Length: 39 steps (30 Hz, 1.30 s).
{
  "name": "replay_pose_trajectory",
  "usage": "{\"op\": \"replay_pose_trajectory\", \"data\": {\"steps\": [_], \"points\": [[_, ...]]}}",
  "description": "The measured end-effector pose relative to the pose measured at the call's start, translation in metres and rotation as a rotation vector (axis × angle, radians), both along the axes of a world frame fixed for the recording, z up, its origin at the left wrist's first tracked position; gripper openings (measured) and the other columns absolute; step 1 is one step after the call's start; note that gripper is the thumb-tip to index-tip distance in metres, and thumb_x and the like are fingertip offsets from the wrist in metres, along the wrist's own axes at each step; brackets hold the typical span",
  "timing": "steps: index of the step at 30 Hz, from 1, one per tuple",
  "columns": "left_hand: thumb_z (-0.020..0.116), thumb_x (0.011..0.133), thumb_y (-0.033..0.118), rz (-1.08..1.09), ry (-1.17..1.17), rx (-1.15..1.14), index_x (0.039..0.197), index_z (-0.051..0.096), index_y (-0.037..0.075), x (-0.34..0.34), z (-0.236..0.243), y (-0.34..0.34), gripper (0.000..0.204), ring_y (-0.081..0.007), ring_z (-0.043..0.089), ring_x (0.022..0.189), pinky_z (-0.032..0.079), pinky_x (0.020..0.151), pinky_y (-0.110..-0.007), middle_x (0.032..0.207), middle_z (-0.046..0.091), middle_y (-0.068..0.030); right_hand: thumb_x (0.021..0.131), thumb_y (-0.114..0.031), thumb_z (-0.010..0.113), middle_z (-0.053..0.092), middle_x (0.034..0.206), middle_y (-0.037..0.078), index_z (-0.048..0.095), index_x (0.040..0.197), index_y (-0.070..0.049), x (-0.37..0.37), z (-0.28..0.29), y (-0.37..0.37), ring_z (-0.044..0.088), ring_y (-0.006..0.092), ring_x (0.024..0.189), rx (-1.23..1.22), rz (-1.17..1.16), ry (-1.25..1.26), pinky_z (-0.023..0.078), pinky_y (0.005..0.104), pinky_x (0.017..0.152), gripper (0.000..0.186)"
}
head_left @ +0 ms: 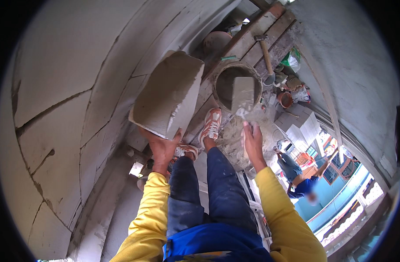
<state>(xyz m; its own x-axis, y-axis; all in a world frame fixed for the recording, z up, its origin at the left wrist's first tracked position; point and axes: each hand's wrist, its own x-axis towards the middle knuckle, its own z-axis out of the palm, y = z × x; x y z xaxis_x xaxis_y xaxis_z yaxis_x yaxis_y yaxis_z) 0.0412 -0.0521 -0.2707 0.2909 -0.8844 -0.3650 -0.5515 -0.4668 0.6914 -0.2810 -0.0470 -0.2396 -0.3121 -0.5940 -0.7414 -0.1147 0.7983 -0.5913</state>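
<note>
The pale block could perhaps tip or slip, because only the left hand appears to support it — gripping its near end. It lies just beyond that hand, leftward of the right hand, which grips a trowel — its blade seemingly over the bucket.

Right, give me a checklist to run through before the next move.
1. Masonry block supported: ok, left hand at its near end.
2. Block's broad face coated: cannot tell; its darker tone could be mortar or shadow.
3. Trowel held: ok, in the right hand.
4. Bucket unobstructed from above: not ok, trowel blade overlaps its opening in view.
5. Hammer clear of both hands: ok, beyond them on planks.
</note>
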Motion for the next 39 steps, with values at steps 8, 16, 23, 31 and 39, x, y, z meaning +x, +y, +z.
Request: {"op": "replay_pose_trajectory", "data": {"steps": [8,16,23,31,39], "points": [[0.087,0.078,0.014,-0.081,0.103,0.137,0.134,0.058,-0.003,-0.004,0.023,-0.019,0.066,-0.0277,0.067,0.115,0.046,0.107,-0.040,0.126,0.071,-0.0161,0.092,-0.041,0.072,0.063,0.128,0.039,0.053,0.133,0.014,-0.072,-0.225,-0.005,0.060,0.0518,0.125,0.077,-0.134,0.653,0.047,0.0501,0.105,0.072],[0.087,0.077,0.016,-0.035,0.114,0.102,0.120,0.072,0.001,-0.012,0.035,-0.022,0.048,-0.0280,0.071,0.109,0.051,0.102,-0.040,0.115,0.076,-0.0130,0.094,-0.031,0.075,0.070,0.113,0.028,0.059,0.126,0.007,-0.065,-0.223,-0.011,0.066,0.0470,0.112,0.023,0.270,0.781,0.052,0.0510,0.097,0.053],[0.094,0.062,0.018,-0.019,-0.094,-0.110,0.154,0.017,-0.002,-0.024,0.022,-0.037,0.121,-0.0381,0.045,0.137,0.038,0.115,-0.047,0.145,0.039,-0.0250,0.105,-0.046,0.058,0.068,0.125,0.018,0.058,0.142,-0.004,0.032,-0.114,-0.006,0.065,0.0341,0.113,-0.080,0.485,-0.139,0.049,0.0434,0.101,0.056],[0.095,0.063,0.021,-0.068,-0.053,-0.115,0.154,0.017,-0.002,-0.029,0.033,-0.044,0.123,-0.0378,0.043,0.138,0.036,0.116,-0.049,0.147,0.035,-0.0248,0.108,-0.063,0.040,0.060,0.145,0.010,0.050,0.153,-0.005,0.110,-0.212,-0.087,0.055,0.0224,0.133,-0.176,-0.330,-0.795,0.037,0.0471,0.115,0.074],[0.097,0.063,0.032,-0.036,0.121,-0.016,0.155,0.021,-0.001,0.005,-0.028,0.009,0.124,-0.0413,0.044,0.135,0.036,0.115,-0.051,0.145,0.040,-0.0262,0.104,-0.026,0.051,0.055,0.152,0.016,0.050,0.151,-0.007,0.095,-0.356,-0.054,0.044,0.0333,0.147,-0.592,0.974,0.266,0.035,0.0419,0.123,0.051]]}}
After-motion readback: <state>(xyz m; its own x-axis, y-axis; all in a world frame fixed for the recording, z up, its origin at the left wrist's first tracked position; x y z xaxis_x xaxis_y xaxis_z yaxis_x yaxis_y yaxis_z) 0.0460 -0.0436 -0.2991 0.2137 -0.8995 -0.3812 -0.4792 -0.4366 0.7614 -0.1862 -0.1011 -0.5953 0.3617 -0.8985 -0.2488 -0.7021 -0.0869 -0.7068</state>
